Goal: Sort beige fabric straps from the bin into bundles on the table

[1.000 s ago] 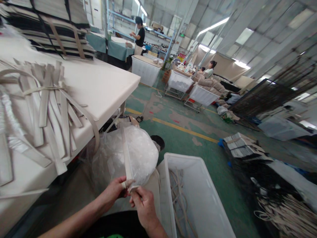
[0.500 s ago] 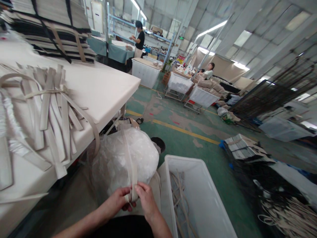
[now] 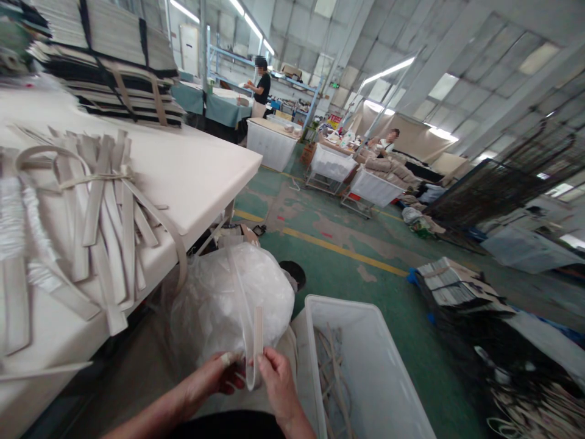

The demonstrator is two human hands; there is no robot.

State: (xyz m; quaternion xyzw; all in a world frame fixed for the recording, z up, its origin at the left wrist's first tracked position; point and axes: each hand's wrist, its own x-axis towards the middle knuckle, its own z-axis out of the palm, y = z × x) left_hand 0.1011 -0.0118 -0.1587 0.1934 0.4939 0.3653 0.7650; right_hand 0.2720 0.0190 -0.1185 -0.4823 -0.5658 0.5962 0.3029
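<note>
Beside the white bin (image 3: 381,353), the right hand (image 3: 280,381) pinches a looped strap (image 3: 258,332) — left hand (image 3: 225,373) curled close, grip unclear.

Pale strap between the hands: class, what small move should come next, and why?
Probably steady the pale strap at its bend with the left hand: the right hand pinches it below its upright free end, while the left hand curls beside the bend, contact unclear.

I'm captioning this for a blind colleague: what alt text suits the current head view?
Right hand pinching a pale strap bent into a U, left hand close beside it. Beyond is a translucent bag; a tied strap bundle lies on a table at left, and a white bin with strips inside stands at right.
</note>
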